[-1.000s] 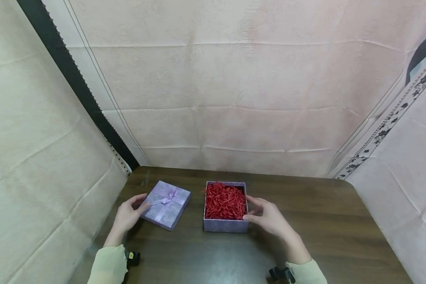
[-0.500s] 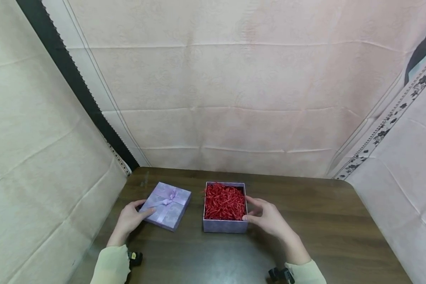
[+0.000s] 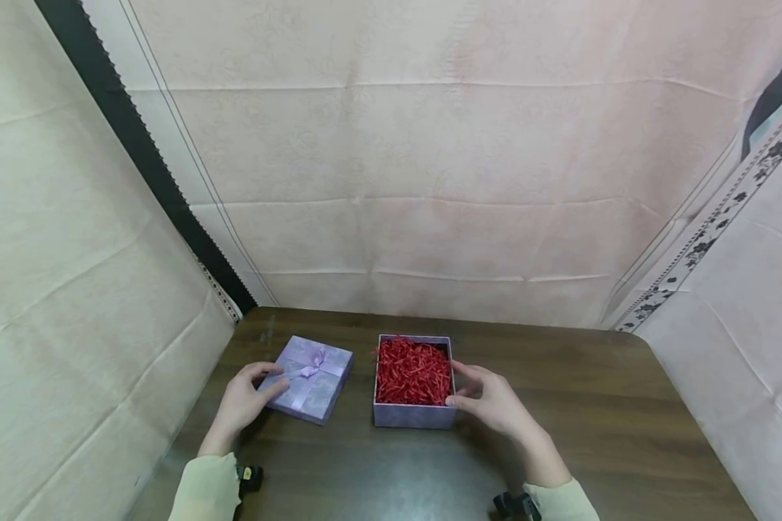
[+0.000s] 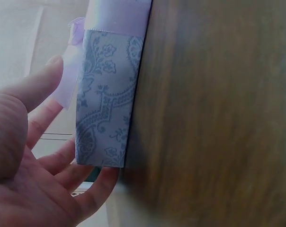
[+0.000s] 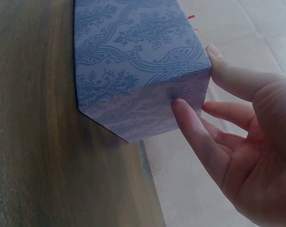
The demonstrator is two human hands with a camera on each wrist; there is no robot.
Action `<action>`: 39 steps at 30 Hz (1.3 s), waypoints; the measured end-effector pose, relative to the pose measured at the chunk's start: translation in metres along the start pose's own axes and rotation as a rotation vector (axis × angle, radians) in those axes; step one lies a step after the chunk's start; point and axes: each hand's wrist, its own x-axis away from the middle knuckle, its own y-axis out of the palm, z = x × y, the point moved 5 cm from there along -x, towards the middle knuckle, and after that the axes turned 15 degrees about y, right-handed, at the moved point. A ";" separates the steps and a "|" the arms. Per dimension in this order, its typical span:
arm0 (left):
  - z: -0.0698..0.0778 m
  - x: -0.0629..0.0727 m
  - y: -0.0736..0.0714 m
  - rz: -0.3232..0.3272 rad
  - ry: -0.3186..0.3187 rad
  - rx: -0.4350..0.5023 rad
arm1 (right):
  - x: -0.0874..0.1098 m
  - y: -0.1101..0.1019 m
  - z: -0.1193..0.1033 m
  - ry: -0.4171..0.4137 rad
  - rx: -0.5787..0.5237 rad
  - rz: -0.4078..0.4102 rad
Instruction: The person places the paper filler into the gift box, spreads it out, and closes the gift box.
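A purple patterned gift box lid (image 3: pixel 309 398) with a lilac ribbon bow (image 3: pixel 314 360) lies turned at an angle on the table. At its left edge is my left hand (image 3: pixel 240 404), thumb over the top near the ribbon. In the left wrist view the little finger touches the lid's side (image 4: pixel 107 85), and the other fingers spread beyond it. The box (image 3: pixel 413 415) stands upright to the right, filled with red shredded paper (image 3: pixel 412 373). My right hand (image 3: pixel 495 401) rests at its right side, thumb at the front corner; in the right wrist view a fingertip touches the box's patterned wall (image 5: pixel 138 47).
The dark wooden table (image 3: pixel 391 477) carries the lid and box with a gap between them. Pale cloth hangs (image 3: pixel 430 145) behind the table and on both sides. A small black camera (image 3: pixel 250 479) sits at the left wrist, another (image 3: pixel 516 504) at the right.
My left hand has shifted right, its thumb now farther over the lid. The lid has moved very slightly. My right hand and the box have stayed in place.
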 end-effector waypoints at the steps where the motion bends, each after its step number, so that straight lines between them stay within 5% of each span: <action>1: 0.000 0.000 0.000 0.008 0.001 0.005 | 0.000 0.000 0.000 0.002 -0.001 -0.001; 5: -0.001 0.001 0.000 0.010 -0.028 0.014 | 0.000 0.001 0.001 0.008 -0.002 -0.001; 14: -0.005 0.006 0.003 -0.095 -0.214 -0.008 | 0.002 0.001 -0.001 -0.049 0.006 0.005; 26: 0.002 0.009 0.006 -0.052 -0.341 0.043 | 0.002 -0.001 -0.002 -0.049 -0.001 0.014; 39: 0.025 0.011 0.028 -0.099 -0.292 0.036 | 0.002 -0.001 -0.002 -0.057 0.002 0.018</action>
